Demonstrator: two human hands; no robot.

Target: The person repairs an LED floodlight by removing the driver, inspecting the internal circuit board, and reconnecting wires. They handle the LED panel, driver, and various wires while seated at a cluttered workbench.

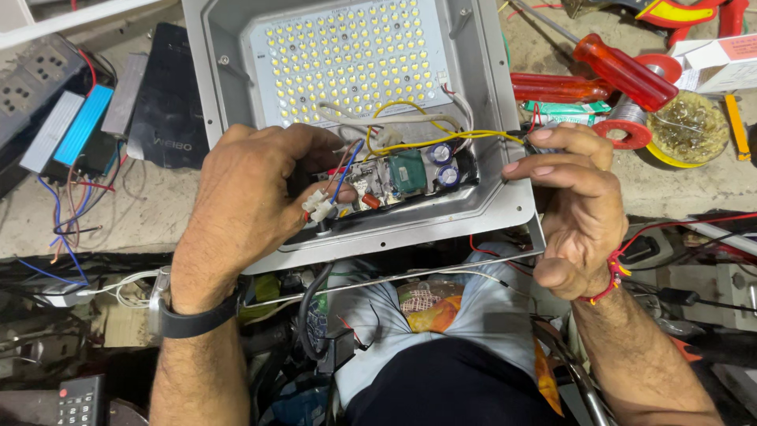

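A grey metal floodlight housing (489, 207) lies open in front of me, with a white LED panel (347, 55) of many small yellow diodes in its upper half. Below the panel sits a small driver circuit board (406, 175) with blue capacitors, a green part and yellow, white, red and blue wires. My left hand (248, 201) rests on the housing's lower left, fingers curled at the board's left end by a white connector (319, 207). My right hand (572, 201) grips the housing's right edge, fingertips by the yellow wire (473, 136).
A red-handled screwdriver (623, 71), solder spool (628, 122) and a round tin (690, 130) lie at the upper right. Power strip (35, 75), blue and grey driver boxes (75, 126) and loose wires sit at left. A remote (79, 401) is at bottom left.
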